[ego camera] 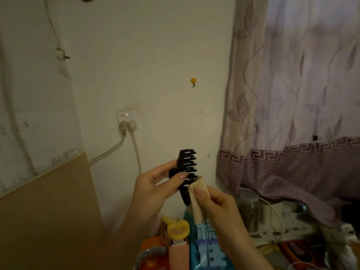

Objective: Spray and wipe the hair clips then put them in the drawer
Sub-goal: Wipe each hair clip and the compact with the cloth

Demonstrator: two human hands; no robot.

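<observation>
- Left hand (155,184) is pinching a glossy black claw clip (187,172), toothed and upright, at lower centre.
- Right hand (216,201) is pinching a soft beige cloth (198,199), folded against the clip's lower teeth.

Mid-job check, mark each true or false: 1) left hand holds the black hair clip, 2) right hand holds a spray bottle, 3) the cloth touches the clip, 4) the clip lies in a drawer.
1) The left hand holds the black hair clip: true.
2) The right hand holds a spray bottle: false, it pinches a beige cloth.
3) The cloth touches the clip: true, at its lower teeth.
4) The clip lies in a drawer: false, it is held up before the wall.
</observation>
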